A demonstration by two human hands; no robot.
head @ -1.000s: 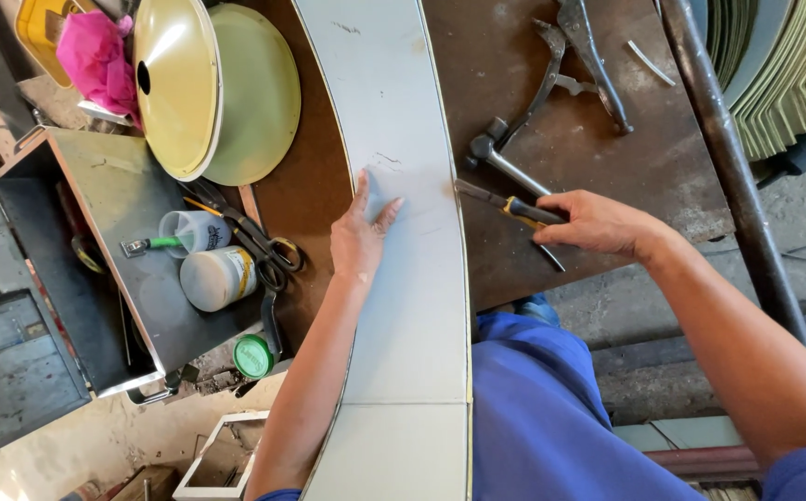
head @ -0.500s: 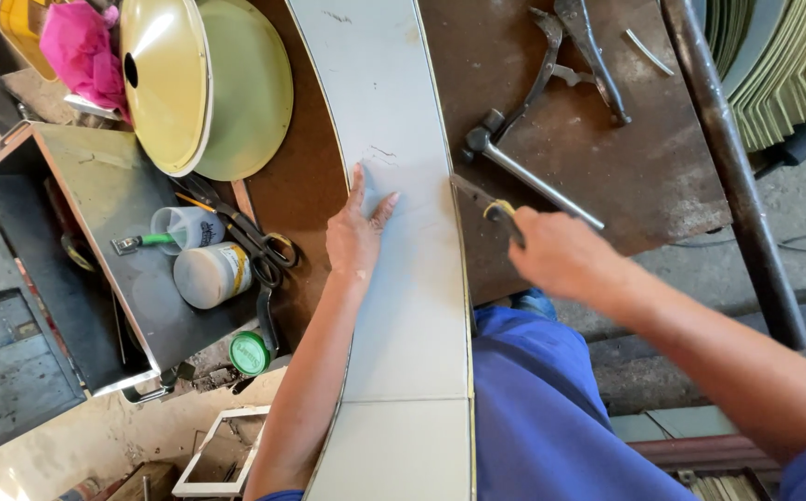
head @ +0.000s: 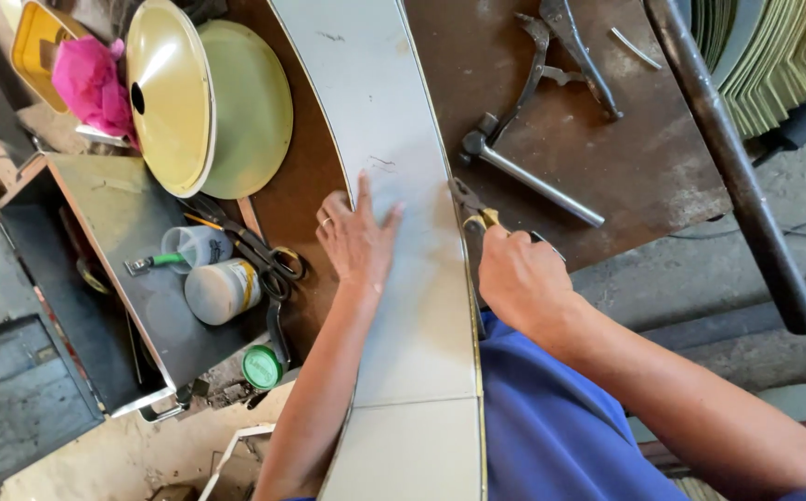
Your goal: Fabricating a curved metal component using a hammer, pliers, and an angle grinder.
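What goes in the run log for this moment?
left hand flat on sheet | right hand holds pliers at sheet edge | hammer idle

We are in a metal workshop: a rusty steel tabletop carries a hammer and tongs, with stacked sheet-metal pieces alongside.

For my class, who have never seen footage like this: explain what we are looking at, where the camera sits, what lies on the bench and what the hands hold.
The camera is worn on a person's head and looks down at their two bare hands over a rusty brown workbench. The left hand lies flat on a long, curved, pale metal strip. The right hand grips a pair of pliers, whose tip meets the strip's right edge. On the bench lie a hammer and large tongs. To the left are two shallow yellow-green dishes, a pink cloth, and a dark tray with small jars.
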